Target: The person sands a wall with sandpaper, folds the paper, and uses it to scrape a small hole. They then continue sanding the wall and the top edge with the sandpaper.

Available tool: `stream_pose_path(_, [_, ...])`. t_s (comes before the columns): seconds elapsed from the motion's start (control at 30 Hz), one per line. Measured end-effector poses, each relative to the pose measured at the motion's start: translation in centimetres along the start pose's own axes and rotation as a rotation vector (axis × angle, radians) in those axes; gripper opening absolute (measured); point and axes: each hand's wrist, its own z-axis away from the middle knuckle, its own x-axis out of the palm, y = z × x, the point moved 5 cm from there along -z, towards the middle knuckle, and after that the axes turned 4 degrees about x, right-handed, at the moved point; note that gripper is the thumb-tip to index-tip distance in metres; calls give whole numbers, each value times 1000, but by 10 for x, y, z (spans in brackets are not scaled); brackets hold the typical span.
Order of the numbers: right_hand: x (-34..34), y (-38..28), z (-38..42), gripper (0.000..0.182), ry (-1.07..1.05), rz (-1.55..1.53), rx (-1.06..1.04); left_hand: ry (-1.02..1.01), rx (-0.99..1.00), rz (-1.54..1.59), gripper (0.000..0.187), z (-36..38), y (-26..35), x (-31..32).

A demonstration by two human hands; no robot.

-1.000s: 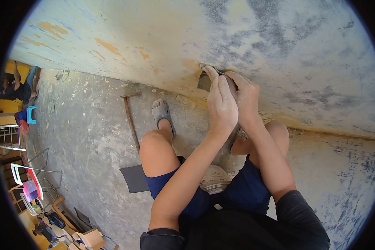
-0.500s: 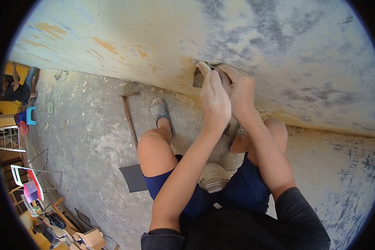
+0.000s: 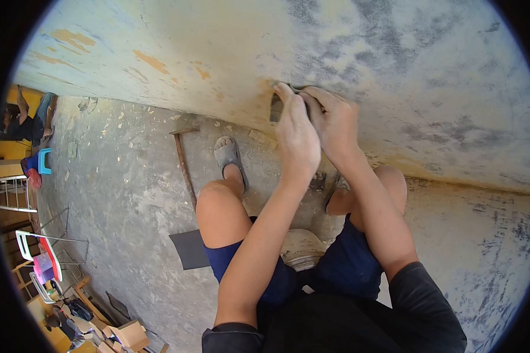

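Both my hands press a piece of sandpaper [image 3: 275,109] against the low part of the wall [image 3: 229,76]. My left hand [image 3: 297,132] is closed on the sheet's left side, fingers together and pointing up the wall. Right beside it, my right hand [image 3: 337,120] is closed with bent fingers on the other side. Only a dark edge of the sheet shows; the palms and fingers hide the rest. Orange patches and grey smears mark the wall's pale surface.
On the concrete floor [image 3: 123,194] lies a wooden-handled hammer-like tool [image 3: 184,165], left of my sandalled foot. A dark sheet [image 3: 189,250] is by my knee. Beneath me stands a whitish bucket [image 3: 302,244]. A blue stool [image 3: 43,160], chairs, cardboard boxes [image 3: 132,335] and another person [image 3: 26,126] are far left.
Both hands have shifted slightly left and up along the wall with the sandpaper. They stay closed on it.
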Motion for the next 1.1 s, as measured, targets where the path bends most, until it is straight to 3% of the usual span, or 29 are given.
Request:
stream_pose_path(0.13, [-2, 1, 5, 10, -14, 41, -44, -5, -75, 63, 68, 15, 6, 16])
stream_pose_path(0.37, [-18, 11, 16, 12, -20, 75, 72, -104, 339, -231, 65, 29, 5, 25])
stream_pose_path(0.57, [6, 4, 2, 12, -43, 48, -53, -64, 236, -259, 65, -4, -10, 4])
stream_pose_path(0.8, [-20, 13, 17, 14, -44, 135, -32, -80, 234, -262, 66, 9, -14, 18])
stream_pose_path(0.9, [-22, 16, 16, 14, -48, 95, 89, -125, 277, -286, 67, 15, -22, 28])
stream_pose_path(1.1, [-1, 7, 2, 11, 4, 45, -40, -53, 224, -225, 66, -2, -16, 13])
